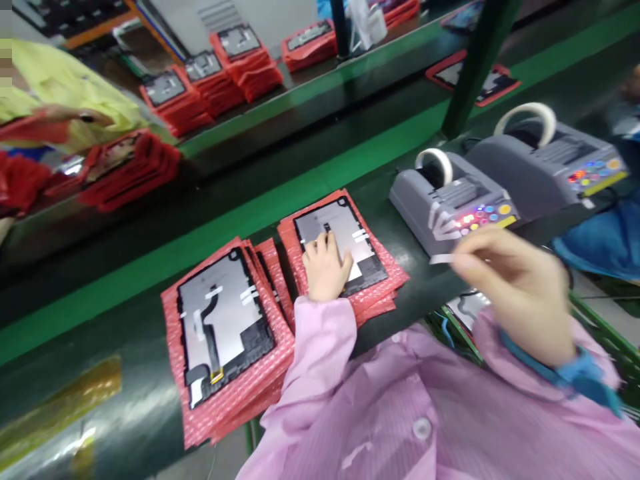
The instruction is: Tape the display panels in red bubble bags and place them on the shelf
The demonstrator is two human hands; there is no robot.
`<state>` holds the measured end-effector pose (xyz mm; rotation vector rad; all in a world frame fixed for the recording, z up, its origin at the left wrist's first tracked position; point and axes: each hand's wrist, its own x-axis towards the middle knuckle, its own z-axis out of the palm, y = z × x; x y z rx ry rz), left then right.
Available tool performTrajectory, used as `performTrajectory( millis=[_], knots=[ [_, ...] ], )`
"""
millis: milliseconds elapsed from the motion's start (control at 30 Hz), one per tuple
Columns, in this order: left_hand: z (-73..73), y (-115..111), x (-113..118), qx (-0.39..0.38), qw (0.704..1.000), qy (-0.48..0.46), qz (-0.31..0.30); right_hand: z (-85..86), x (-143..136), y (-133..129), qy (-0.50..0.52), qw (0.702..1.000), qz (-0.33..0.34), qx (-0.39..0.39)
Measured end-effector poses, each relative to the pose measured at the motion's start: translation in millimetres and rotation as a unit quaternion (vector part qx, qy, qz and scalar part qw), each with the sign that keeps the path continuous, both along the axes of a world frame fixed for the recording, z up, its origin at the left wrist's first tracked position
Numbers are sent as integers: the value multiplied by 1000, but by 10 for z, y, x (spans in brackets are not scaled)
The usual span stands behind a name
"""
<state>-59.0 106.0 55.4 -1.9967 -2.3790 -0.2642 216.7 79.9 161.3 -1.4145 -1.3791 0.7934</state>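
My left hand (pixel 326 267) rests with fingers spread on a grey tablet panel (pixel 357 230) with a black border. That panel lies on a stack of red bubble-wrap sheets (pixel 393 273). Raised to the right, my right hand (pixel 515 287) pinches a short strip of white tape (pixel 441 259) between thumb and fingers. The strip's free end points left, in front of the nearer grey tape dispenser (pixel 450 193). To the left of my left hand, a second tablet panel (pixel 227 313) tops another red stack; a black flex cable (pixel 210 333) and white tape pieces lie on it.
Another tape dispenser (pixel 555 160) stands behind the nearer one. Across the green conveyor strip (pixel 320 177) are several red-wrapped panel stacks (pixel 245 60). A green post (pixel 475 73) rises at the back right. A person in a yellow sleeve (pixel 70 87) works at the far left.
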Motion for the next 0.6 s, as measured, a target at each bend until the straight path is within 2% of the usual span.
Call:
performTrajectory(
  millis=[67, 100, 200, 267, 367, 600],
  knots=[
    [-12, 1, -9, 1, 1000, -4, 2, -8, -590, 205, -20, 983, 183, 2],
    [-22, 0, -11, 3, 1000, -7, 3, -84, -876, 388, -27, 972, 231, -7],
    [-41, -9, -9, 9, 1000, -18, 1, -460, -1589, 1022, -132, 951, 276, -42],
    [-38, -16, -7, 6, 1000, -28, 2, -696, -1883, 1339, -213, 934, 280, -59],
    [-20, -29, -10, 8, 999, -39, -1, -888, -2073, 1522, -285, 916, 277, -58],
    [-8, -32, -13, 16, 999, -46, 1, -976, -2127, 1401, -331, 911, 244, -32]
  ],
)
